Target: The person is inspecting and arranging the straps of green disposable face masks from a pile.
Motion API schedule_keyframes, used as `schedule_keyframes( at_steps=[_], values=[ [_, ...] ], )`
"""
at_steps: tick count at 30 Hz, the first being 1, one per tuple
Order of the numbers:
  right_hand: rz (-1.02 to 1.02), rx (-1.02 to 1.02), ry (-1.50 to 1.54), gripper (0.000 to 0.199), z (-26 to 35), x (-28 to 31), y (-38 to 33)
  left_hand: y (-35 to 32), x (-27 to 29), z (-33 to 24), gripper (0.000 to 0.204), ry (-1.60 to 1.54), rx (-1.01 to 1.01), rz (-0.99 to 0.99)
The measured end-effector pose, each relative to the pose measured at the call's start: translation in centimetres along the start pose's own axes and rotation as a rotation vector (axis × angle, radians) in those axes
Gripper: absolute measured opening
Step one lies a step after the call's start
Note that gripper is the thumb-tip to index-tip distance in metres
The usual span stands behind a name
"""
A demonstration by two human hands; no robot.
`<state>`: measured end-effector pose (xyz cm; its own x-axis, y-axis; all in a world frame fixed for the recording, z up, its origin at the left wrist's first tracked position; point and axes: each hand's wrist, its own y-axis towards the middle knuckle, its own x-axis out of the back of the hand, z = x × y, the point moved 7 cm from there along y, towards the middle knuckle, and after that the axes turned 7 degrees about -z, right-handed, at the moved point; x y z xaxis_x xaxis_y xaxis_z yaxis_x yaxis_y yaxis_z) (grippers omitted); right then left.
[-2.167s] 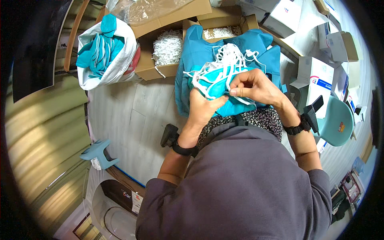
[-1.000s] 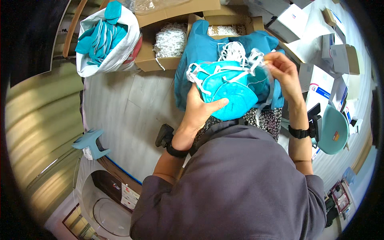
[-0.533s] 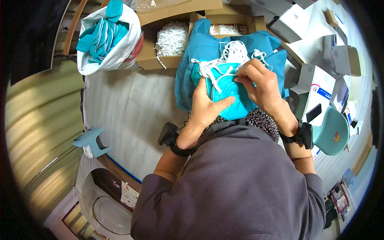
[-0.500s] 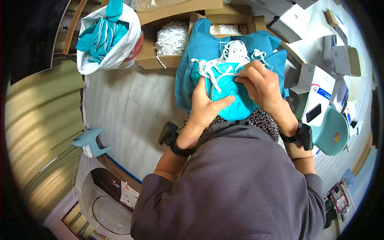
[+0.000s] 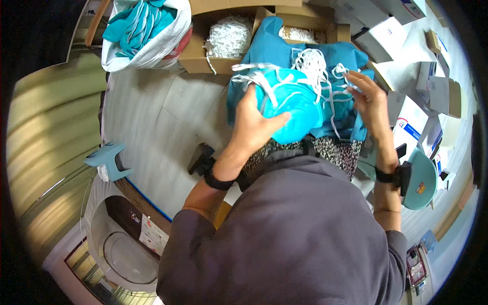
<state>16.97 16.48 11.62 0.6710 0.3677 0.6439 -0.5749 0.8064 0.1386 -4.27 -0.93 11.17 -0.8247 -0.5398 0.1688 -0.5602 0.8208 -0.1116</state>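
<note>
My left hand (image 5: 256, 124) grips a small stack of turquoise cup-shaped face masks (image 5: 297, 114), its thumb across their front. White elastic straps (image 5: 264, 84) hang loosely over the masks' upper left side. Out to the right, my right hand (image 5: 371, 104) is off the masks, its fingers apart beside a small curl of white straps (image 5: 339, 70). A bundle of white straps (image 5: 311, 66) lies between the two hands. Beneath all this, a teal cloth (image 5: 262, 46) is spread over my lap.
A white sack (image 5: 178, 35) of turquoise mask pieces stands far left. Beside it are a cardboard box with a heap of white straps (image 5: 229, 38) and another box with small white pieces (image 5: 300, 34). White cartons (image 5: 409, 119) and a pale green chair (image 5: 421, 178) are at right.
My right hand has let go of the masks' straps and moved right, its fingers spreading. My left hand still holds the masks, which have tilted slightly. The whole view has shifted a little.
</note>
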Motion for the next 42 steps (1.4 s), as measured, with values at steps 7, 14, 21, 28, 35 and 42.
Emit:
schedule_keyframes(
  at_steps=[7, 14, 21, 28, 35, 42],
  values=[
    [0.065, 0.06, 0.123, 0.018, 9.9, -5.5, 0.4, -0.1, -2.7, -1.2, 0.074, 0.309, -0.014, 0.016],
    [0.001, -0.185, 0.443, 0.016, 7.5, -6.6, -0.6, 0.3, -3.2, -0.6, 0.044, -0.161, 0.019, -0.112],
    [-0.481, -0.439, 0.541, 0.017, -6.0, -6.0, 0.1, -0.7, -4.1, -0.7, 0.048, -0.189, -0.021, -0.087],
    [-0.104, -0.316, -0.115, 0.025, -0.7, -1.7, 1.2, -0.6, -2.4, 1.5, 0.081, -0.172, 0.089, -0.03],
    [0.111, -0.077, 0.404, 0.019, 5.2, -3.8, 0.0, -0.3, -3.0, -0.7, 0.086, -0.059, -0.03, 0.043],
    [0.401, -0.352, 0.845, 0.02, 4.6, -5.0, -1.3, -0.3, -3.6, 1.2, 0.049, 0.029, -0.201, 0.048]
  ],
)
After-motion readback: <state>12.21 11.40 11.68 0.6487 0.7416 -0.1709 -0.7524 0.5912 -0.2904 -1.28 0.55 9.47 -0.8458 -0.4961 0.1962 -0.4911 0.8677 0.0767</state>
